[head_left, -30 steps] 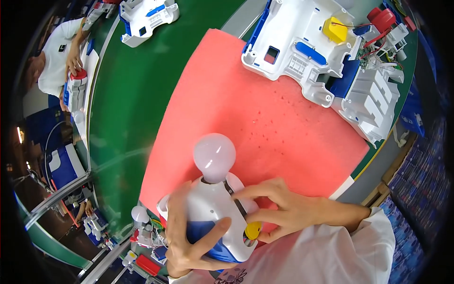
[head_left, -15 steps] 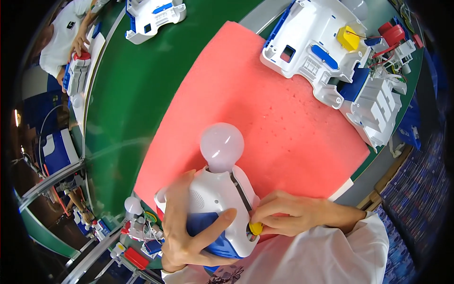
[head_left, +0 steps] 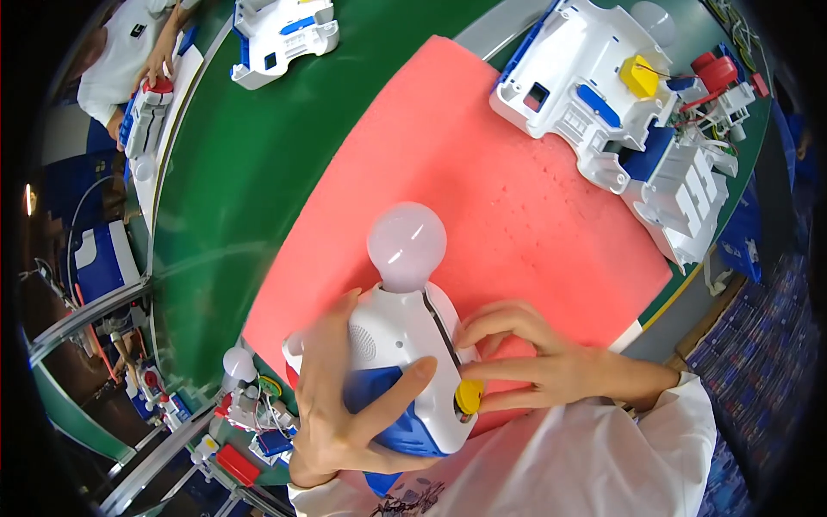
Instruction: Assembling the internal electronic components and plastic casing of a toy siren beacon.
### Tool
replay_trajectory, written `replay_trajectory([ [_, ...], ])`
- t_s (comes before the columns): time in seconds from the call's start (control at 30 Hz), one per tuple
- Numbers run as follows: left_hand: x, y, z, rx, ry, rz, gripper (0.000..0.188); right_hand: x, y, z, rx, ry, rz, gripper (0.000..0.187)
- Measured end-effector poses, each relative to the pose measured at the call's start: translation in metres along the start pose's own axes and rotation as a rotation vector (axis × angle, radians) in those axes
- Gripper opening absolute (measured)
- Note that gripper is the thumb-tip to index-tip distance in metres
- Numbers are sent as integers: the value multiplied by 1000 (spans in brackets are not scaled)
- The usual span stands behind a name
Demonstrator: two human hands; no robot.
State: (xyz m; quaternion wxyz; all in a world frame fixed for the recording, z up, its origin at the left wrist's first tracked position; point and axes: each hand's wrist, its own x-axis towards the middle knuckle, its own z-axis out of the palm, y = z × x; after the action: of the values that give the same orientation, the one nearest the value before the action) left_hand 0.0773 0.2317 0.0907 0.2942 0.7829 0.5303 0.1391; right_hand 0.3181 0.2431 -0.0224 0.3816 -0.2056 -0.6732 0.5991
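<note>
1. Green bench, red mat on top; casing at the mat's near edge.
2. Left hand clasps the casing — likely steadying it; right hand, fingers spread beside the yellow knob — any pinch unclear.
3. White shell overlaps the mat's far-right edge.
4. Co-worker beyond the bench's left edge.

No legible text (dark print on white shirt unreadable).
</note>
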Motion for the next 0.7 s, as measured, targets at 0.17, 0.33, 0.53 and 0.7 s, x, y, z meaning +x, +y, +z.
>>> replay_trajectory([
  [0.17, 12, 9, 1, 45, -67, -68, 86, 8, 2, -13, -65, -60, 61, 65],
  [0.33, 16, 19, 6, 218, -134, -71, 105, 16, -8, -6, -252, -165, 133, 115],
  [0.53, 12, 27, 6, 302, -98, -26, 101, 14, -3, 9, -451, -135, 171, 121],
  [0.7, 6, 34, 7, 384, -51, -9, 99, 15, 3, 14, -409, -79, 165, 122],
])
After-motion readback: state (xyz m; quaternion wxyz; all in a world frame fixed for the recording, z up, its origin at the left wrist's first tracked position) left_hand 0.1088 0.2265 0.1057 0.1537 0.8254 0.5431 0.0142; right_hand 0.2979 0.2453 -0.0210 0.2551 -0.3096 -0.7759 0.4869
